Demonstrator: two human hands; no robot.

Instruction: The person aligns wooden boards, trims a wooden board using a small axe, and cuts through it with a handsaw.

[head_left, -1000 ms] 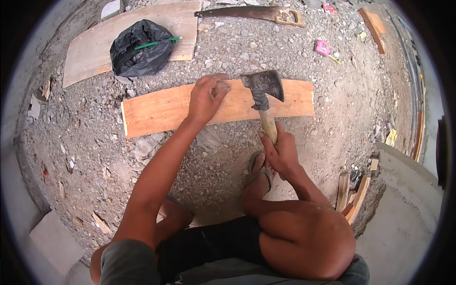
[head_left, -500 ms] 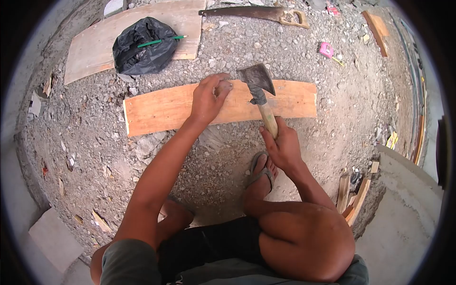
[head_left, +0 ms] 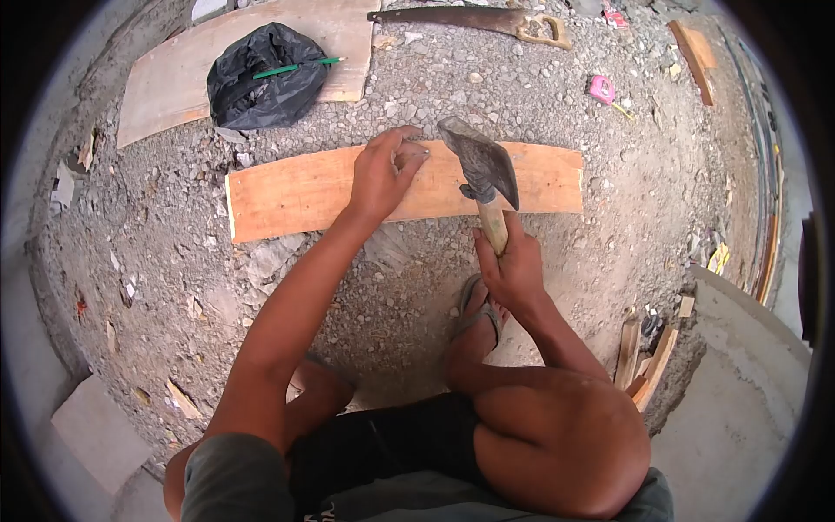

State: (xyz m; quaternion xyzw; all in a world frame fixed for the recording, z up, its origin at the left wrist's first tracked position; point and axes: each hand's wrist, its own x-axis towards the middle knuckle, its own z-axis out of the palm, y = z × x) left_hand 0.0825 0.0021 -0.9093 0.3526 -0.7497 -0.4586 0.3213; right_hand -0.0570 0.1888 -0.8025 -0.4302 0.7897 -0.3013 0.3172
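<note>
The hatchet [head_left: 489, 161] has just rolled over in the right hand [head_left: 515, 268], so its head hangs slantwise above the board [head_left: 296, 196] with the cutting edge turned toward about 4 o'clock. That brings the head over the wood near the left hand's fingertips, though whether it touches the board cannot be told. The right fingers are clamped round the handle [head_left: 492, 228], below the dark wrapping.

The left hand [head_left: 376, 178] has barely moved, lying over the middle of the board at 12 o'clock. Its fingers are bent, thumb and index bowed toward each other (a small pale spot shows at their tips, too tiny to name), and I cannot tell whether they pinch anything.

The board lies crosswise on the gravel [head_left: 383, 304]. Beyond it, a black plastic bag [head_left: 261, 100] sits at 11 o'clock with a green pencil [head_left: 291, 69] across it, a handsaw [head_left: 465, 19] lies just past 12, and a pink tape measure [head_left: 600, 89] rests between 1 and 2.
</note>
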